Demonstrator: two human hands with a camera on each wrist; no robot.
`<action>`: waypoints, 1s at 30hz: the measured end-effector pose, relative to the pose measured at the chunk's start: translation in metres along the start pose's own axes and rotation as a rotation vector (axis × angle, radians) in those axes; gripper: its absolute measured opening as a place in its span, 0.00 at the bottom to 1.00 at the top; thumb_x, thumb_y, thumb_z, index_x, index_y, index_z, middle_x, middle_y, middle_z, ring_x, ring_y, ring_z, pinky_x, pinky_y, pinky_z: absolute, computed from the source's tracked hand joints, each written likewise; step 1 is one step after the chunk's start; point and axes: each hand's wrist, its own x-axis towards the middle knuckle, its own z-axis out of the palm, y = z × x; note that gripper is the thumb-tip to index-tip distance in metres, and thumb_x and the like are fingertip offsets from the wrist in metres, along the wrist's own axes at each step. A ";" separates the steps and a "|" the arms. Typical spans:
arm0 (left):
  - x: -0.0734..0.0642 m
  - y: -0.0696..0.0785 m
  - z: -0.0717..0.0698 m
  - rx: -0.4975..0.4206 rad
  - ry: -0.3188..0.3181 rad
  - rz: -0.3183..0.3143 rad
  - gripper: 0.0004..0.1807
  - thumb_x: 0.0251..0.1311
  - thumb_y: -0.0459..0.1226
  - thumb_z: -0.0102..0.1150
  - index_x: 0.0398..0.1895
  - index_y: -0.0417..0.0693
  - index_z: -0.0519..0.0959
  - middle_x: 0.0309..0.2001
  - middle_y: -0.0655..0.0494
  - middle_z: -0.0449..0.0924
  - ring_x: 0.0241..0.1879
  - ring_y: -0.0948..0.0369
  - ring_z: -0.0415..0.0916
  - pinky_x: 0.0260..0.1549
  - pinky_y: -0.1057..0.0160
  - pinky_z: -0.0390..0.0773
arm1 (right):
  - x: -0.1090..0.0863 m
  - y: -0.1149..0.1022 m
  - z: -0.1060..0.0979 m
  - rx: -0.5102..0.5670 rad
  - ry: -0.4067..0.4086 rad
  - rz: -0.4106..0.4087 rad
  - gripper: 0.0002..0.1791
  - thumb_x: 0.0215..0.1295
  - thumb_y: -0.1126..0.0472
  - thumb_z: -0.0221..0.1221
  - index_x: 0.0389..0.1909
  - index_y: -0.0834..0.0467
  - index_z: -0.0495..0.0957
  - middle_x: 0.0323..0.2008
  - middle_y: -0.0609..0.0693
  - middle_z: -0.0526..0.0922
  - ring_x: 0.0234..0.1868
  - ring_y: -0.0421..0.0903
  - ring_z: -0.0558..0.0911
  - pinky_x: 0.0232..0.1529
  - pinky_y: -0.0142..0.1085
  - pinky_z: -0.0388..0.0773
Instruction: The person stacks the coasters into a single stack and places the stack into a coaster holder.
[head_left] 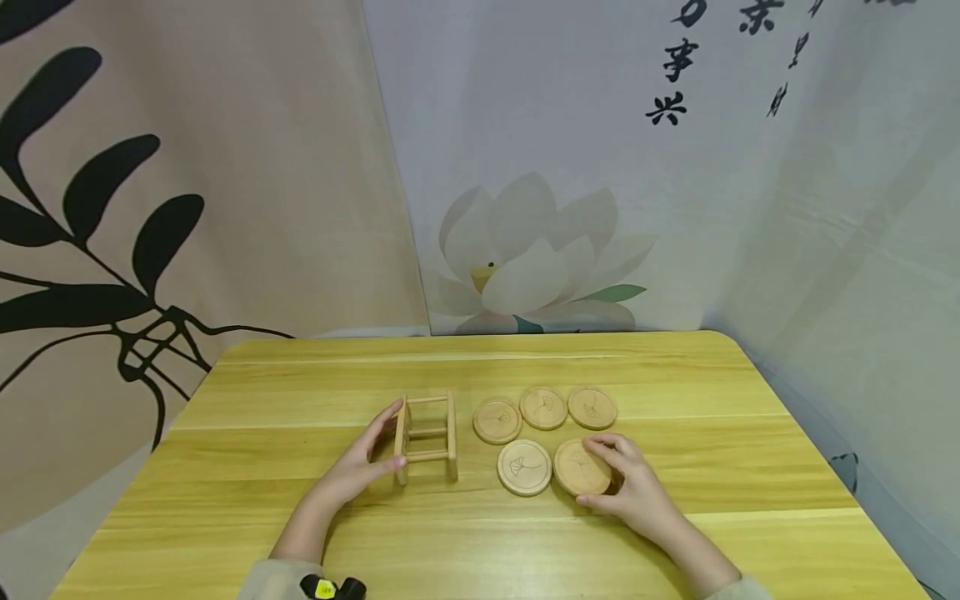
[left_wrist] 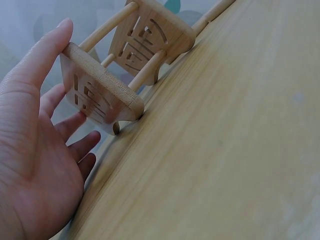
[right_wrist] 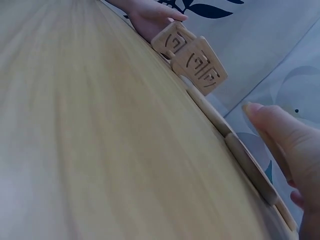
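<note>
A small wooden coaster rack (head_left: 427, 456), with pierced end panels (left_wrist: 155, 37) joined by round dowels, stands on the table left of the coasters. My left hand (head_left: 358, 463) holds its left panel, thumb at the near edge and index finger at the far edge. In the left wrist view the other fingers (left_wrist: 75, 127) spread beside that panel. My right hand (head_left: 626, 483) is over the front right round wooden coaster (head_left: 579, 468), thumb and fingertips overlapping its rim. In the right wrist view the thumb (right_wrist: 275, 122) shows apart from the coaster (right_wrist: 250, 167) lying on the table.
Left of that coaster lies another engraved coaster (head_left: 524, 467). Behind them three more form a row, the left one (head_left: 497, 420), the middle one (head_left: 543, 408) and the right one (head_left: 592, 407). The wooden table (head_left: 420, 542) meets a printed cloth backdrop (head_left: 570, 108) at its far edge.
</note>
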 end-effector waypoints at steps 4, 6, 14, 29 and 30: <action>0.000 0.000 -0.001 0.014 0.001 -0.002 0.43 0.63 0.38 0.60 0.76 0.66 0.47 0.73 0.45 0.48 0.70 0.40 0.44 0.58 0.27 0.43 | 0.003 -0.004 0.004 0.019 -0.027 0.013 0.44 0.38 0.50 0.77 0.60 0.61 0.74 0.59 0.54 0.71 0.61 0.52 0.67 0.60 0.43 0.66; 0.001 -0.001 -0.001 0.023 0.002 0.003 0.44 0.63 0.37 0.60 0.76 0.66 0.47 0.73 0.45 0.48 0.70 0.39 0.44 0.58 0.27 0.44 | 0.004 -0.006 0.005 0.037 -0.040 0.023 0.45 0.39 0.50 0.77 0.61 0.61 0.74 0.59 0.54 0.71 0.61 0.52 0.66 0.59 0.50 0.66; 0.001 0.000 -0.001 0.033 0.004 0.017 0.43 0.62 0.37 0.60 0.76 0.66 0.48 0.72 0.43 0.50 0.69 0.38 0.45 0.57 0.27 0.45 | 0.010 -0.013 0.014 0.068 -0.071 0.036 0.45 0.39 0.51 0.77 0.61 0.62 0.73 0.60 0.53 0.70 0.62 0.52 0.65 0.59 0.54 0.66; 0.000 -0.001 -0.001 0.035 0.010 0.008 0.43 0.62 0.37 0.60 0.76 0.65 0.48 0.72 0.41 0.50 0.69 0.38 0.45 0.58 0.27 0.45 | 0.024 -0.025 0.033 0.116 -0.116 0.046 0.44 0.41 0.49 0.76 0.62 0.59 0.74 0.60 0.47 0.70 0.62 0.48 0.64 0.59 0.52 0.66; 0.000 0.000 -0.001 0.035 0.010 0.008 0.43 0.62 0.36 0.60 0.76 0.65 0.48 0.72 0.42 0.50 0.69 0.38 0.45 0.58 0.27 0.45 | 0.025 -0.026 0.034 0.120 -0.119 0.047 0.44 0.41 0.48 0.76 0.62 0.59 0.74 0.60 0.46 0.70 0.62 0.48 0.64 0.59 0.52 0.66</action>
